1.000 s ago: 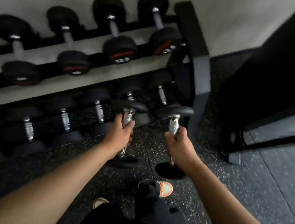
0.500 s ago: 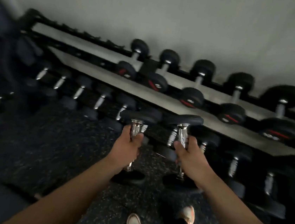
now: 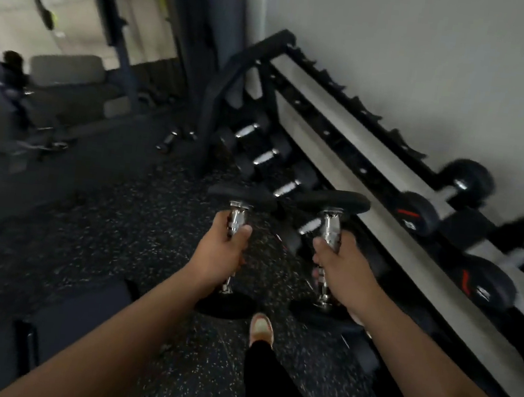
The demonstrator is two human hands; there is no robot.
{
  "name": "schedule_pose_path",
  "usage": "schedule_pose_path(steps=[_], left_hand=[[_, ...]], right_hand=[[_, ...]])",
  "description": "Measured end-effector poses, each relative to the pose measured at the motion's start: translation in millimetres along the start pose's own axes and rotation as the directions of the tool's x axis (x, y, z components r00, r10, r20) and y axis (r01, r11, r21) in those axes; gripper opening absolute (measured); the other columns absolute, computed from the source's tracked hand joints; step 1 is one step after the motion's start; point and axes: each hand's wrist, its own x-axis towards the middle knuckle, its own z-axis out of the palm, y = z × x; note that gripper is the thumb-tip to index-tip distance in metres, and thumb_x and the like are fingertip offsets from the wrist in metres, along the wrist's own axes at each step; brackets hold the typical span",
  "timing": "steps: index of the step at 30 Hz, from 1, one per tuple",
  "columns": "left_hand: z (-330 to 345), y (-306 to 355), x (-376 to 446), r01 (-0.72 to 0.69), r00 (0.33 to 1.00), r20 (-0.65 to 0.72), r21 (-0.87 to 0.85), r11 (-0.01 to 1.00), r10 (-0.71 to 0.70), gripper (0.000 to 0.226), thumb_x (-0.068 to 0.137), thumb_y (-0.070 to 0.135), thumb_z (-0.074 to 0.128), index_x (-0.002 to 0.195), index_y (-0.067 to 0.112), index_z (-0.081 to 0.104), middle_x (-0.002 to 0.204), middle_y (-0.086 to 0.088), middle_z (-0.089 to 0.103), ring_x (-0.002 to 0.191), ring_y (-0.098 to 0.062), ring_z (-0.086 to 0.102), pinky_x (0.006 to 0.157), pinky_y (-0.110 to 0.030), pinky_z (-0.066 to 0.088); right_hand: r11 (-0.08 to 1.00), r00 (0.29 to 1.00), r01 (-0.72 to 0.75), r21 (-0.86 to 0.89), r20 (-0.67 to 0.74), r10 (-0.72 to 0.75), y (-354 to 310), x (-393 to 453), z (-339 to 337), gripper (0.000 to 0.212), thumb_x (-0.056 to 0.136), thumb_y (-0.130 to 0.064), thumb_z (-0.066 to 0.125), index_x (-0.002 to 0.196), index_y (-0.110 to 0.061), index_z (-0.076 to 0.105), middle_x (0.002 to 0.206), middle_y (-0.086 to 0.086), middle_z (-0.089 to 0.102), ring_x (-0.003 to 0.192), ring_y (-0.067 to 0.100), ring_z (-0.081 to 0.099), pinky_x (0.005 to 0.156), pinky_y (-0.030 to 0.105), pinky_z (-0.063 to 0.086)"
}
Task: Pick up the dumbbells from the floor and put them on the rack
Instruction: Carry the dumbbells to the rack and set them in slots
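L hand (image 3: 222, 256) & R hand (image 3: 342, 269) each fisted round a dumbbell (image 3: 235, 218); both off floor, rack (image 3: 341, 148) placement still left.

We recorded the floor (image 3: 113, 230) as black rubber flecked with small white and grey specks. The left dumbbell (image 3: 238, 218) and the right dumbbell (image 3: 330, 229) each had a bright chrome handle between matte black end discs. The rack (image 3: 343, 135) showed a black frame with pale grey shelf trays. Racked dumbbells on the top shelf (image 3: 486, 282) were black with red markings and small white lettering on the end faces; those on the lower shelf (image 3: 265, 158) were black with chrome handles. The wall (image 3: 433, 54) was plain off-white. One shoe (image 3: 261, 327) appeared tan and orange, above a black trouser leg (image 3: 269, 382).
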Motion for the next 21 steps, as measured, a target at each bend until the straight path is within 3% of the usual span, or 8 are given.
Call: schedule_pose_path(steps=[3, 10, 12, 17, 21], left_hand=[[-42.4, 8.5, 56.5, 0.062, 0.991, -0.122, 0.035, 0.997, -0.058, 0.019, 0.096, 0.038, 0.054, 0.112, 0.03, 0.048, 0.083, -0.005, 0.066, 0.059, -0.01, 0.061, 0.055, -0.03, 0.056], [-131.8, 23.7, 166.3, 0.097, 0.96, -0.266, 0.026, 0.995, -0.087, 0.011, 0.096, 0.039, 0.053, 0.105, 0.036, 0.048, 0.075, -0.003, 0.061, 0.053, -0.009, 0.057, 0.05, -0.03, 0.052], [-156.0, 22.7, 200.6, 0.094, 0.958, -0.275, 0.017, 0.995, -0.086, 0.012, 0.095, 0.04, 0.053, 0.105, 0.037, 0.047, 0.077, -0.004, 0.062, 0.055, -0.011, 0.058, 0.053, -0.034, 0.054], [-211.5, 18.7, 307.8, 0.102, 0.961, -0.263, 0.043, 0.994, -0.087, 0.011, 0.094, 0.042, 0.054, 0.098, 0.049, 0.046, 0.074, -0.002, 0.062, 0.059, -0.014, 0.061, 0.055, -0.038, 0.053], [-252.9, 22.6, 404.8, 0.089, 0.981, -0.178, 0.061, 0.994, -0.077, 0.012, 0.095, 0.039, 0.053, 0.104, 0.042, 0.045, 0.073, -0.001, 0.063, 0.055, -0.009, 0.06, 0.053, -0.035, 0.053]], right_hand=[[0.999, 0.995, 0.041, -0.032, 0.094, -0.038, -33.6, 77.6, 37.8, 0.021, 0.098, -0.032, 0.053, 0.111, -0.018, 0.045, 0.088, 0.008, 0.061, 0.065, 0.016, 0.058, 0.051, 0.024, 0.05], [0.993, 0.974, 0.093, -0.073, 0.214, -0.075, -115.2, 217.3, 128.1, 0.024, 0.098, -0.035, 0.052, 0.114, -0.018, 0.045, 0.088, 0.007, 0.064, 0.063, 0.016, 0.06, 0.056, 0.03, 0.051], [0.993, 0.968, 0.095, -0.072, 0.238, -0.075, -132.5, 251.6, 154.1, 0.025, 0.097, -0.037, 0.052, 0.115, -0.021, 0.045, 0.087, 0.005, 0.065, 0.063, 0.015, 0.062, 0.058, 0.033, 0.054], [0.997, 0.968, 0.061, -0.053, 0.248, -0.046, -168.0, 340.4, 217.5, 0.018, 0.097, -0.037, 0.054, 0.109, -0.026, 0.046, 0.097, 0.008, 0.065, 0.066, 0.014, 0.062, 0.054, 0.024, 0.051], [0.999, 0.984, 0.044, -0.021, 0.174, -0.04, -194.3, 407.8, 259.1, 0.011, 0.097, -0.033, 0.054, 0.104, -0.03, 0.047, 0.094, 0.007, 0.063, 0.068, 0.013, 0.06, 0.051, 0.017, 0.049]])
